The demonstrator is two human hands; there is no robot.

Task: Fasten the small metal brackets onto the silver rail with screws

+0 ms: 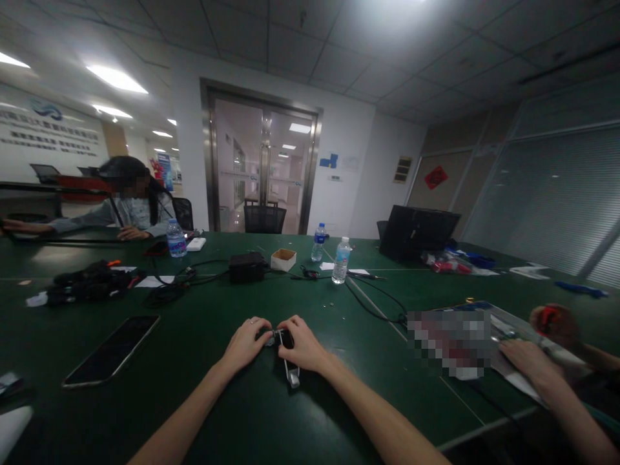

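Note:
My right hand [305, 349] grips a small black device with a pale metal frame [292, 376] over the green tabletop, its fingers curled over the upper end. A silver-grey block forms the device's near end. On the other side, my left hand [248, 342] closes its thumb and fingertips at the device's left edge. A small, shiny clear or silver piece [270, 340] shows at those fingertips, but its kind is too small to make out. The fingers hide much of the device's upper part.
A phone [113, 350] lies to the left, behind it a black cable bundle [92, 282]. Ahead are a black power adapter [246, 266], an open box [283, 259] and water bottles [341, 261]. At right, a co-worker's hands [530, 361] work beside a plastic-covered item. Another person [138, 200] sits far left.

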